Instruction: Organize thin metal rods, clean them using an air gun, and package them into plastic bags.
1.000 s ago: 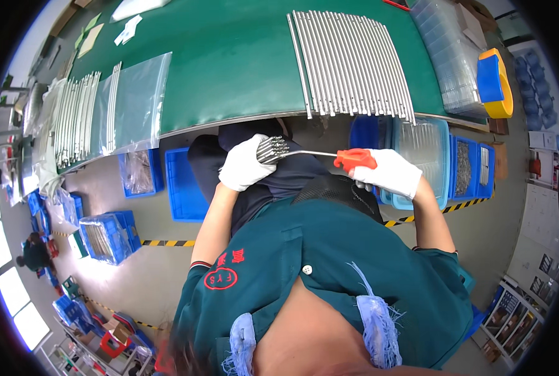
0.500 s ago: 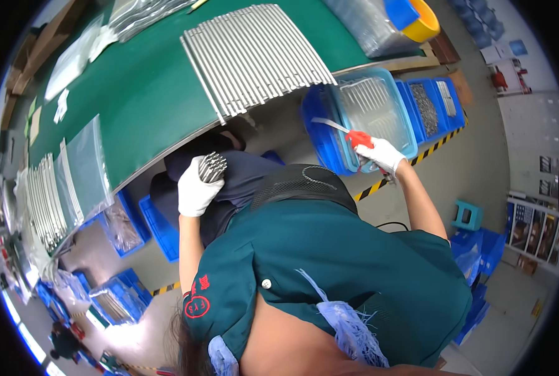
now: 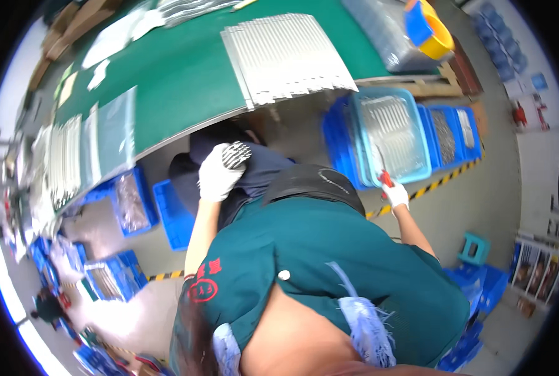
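My left hand (image 3: 215, 177), in a white glove, is wrapped round a bundle of thin metal rods (image 3: 236, 155) and holds it above my lap, their ends facing up. My right hand (image 3: 397, 196), also gloved in white, grips a red-handled tool (image 3: 386, 178) with a narrow metal end. Motion blur hides the exact kind of tool. It is over the near edge of a light blue bin (image 3: 421, 135) that contains clear plastic and pale rods. On the green table (image 3: 173, 78) in front lies a wide row of silver rods (image 3: 285, 59).
Blue bins of small metal parts (image 3: 442, 135) stand right of the light blue bin. A plastic-wrapped block with a yellow tape roll (image 3: 439, 41) sits at the table's far right. More rods (image 3: 66, 153) and clear bags (image 3: 118, 128) lie at left. A teal stool (image 3: 474, 249) stands at right.
My right hand has drawn back toward me with the red-handled tool, which has turned from pointing left to pointing away. My left hand still holds the rod bundle. The whole view has shifted.
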A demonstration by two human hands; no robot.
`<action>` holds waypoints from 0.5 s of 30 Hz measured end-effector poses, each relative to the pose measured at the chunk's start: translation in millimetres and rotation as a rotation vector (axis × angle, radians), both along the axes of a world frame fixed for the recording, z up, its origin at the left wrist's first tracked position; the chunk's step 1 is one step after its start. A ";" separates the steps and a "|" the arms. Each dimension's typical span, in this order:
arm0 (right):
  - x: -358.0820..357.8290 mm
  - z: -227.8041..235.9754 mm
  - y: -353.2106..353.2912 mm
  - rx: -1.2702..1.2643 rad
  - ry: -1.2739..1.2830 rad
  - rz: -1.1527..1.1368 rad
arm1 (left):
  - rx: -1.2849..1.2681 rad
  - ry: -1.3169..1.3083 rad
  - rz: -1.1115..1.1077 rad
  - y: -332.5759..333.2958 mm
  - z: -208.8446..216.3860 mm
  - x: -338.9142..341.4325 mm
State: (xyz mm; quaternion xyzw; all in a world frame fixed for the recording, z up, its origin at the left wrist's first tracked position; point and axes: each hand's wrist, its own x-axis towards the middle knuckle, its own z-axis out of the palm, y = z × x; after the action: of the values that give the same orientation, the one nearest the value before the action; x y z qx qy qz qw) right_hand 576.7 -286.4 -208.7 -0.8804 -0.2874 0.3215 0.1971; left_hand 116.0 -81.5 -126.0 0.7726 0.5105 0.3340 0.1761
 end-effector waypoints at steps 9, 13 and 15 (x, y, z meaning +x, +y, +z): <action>-43.3 164.4 106.9 -0.615 0.102 0.936 | -0.154 -0.396 0.173 -9.4 24.4 -14.0; -159.9 218.0 182.3 -0.001 0.554 0.973 | -0.209 -0.579 0.225 -29.4 58.5 -26.6; -220.2 216.0 214.5 0.098 0.583 1.234 | -0.198 -0.592 0.233 -36.7 56.8 -34.7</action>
State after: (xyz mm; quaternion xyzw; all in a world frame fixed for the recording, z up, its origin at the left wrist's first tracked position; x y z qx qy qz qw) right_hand 356.5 -71.9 7.3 -0.4229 -0.6860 0.5857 0.0869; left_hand 81.3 -118.3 -69.2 0.5575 0.5522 0.5106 0.3514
